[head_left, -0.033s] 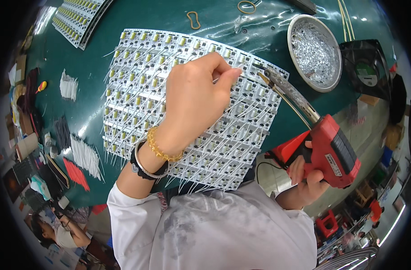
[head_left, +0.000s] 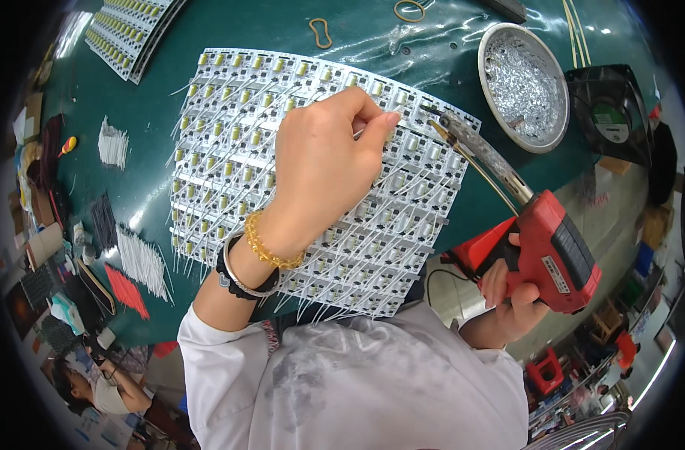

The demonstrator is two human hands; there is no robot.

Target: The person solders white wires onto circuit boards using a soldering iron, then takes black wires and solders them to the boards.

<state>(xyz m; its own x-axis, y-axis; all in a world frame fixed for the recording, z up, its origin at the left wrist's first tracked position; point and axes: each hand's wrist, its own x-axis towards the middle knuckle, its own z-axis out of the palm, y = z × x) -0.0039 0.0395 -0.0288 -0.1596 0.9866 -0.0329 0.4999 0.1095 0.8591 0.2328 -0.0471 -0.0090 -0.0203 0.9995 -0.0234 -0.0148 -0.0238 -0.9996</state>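
Note:
A large panel of small white circuit boards (head_left: 230,135) with yellow parts and thin white leads lies on the green table (head_left: 297,37). My left hand (head_left: 320,172), wearing a beaded bracelet and a black band, rests over the panel's middle and pinches a thin wire (head_left: 361,135) at its fingertips. My right hand (head_left: 507,300) grips a red soldering gun (head_left: 552,255) at the table's right edge. Its long metal tip (head_left: 440,124) reaches the panel's upper right, just beside my left fingertips.
A round metal bowl (head_left: 522,82) of silvery scraps and a black fan (head_left: 609,112) stand at the upper right. A second board panel (head_left: 129,34) lies upper left. Bundles of white (head_left: 144,262), black (head_left: 102,221) and red wires (head_left: 125,289) lie left. Another person (head_left: 87,390) sits lower left.

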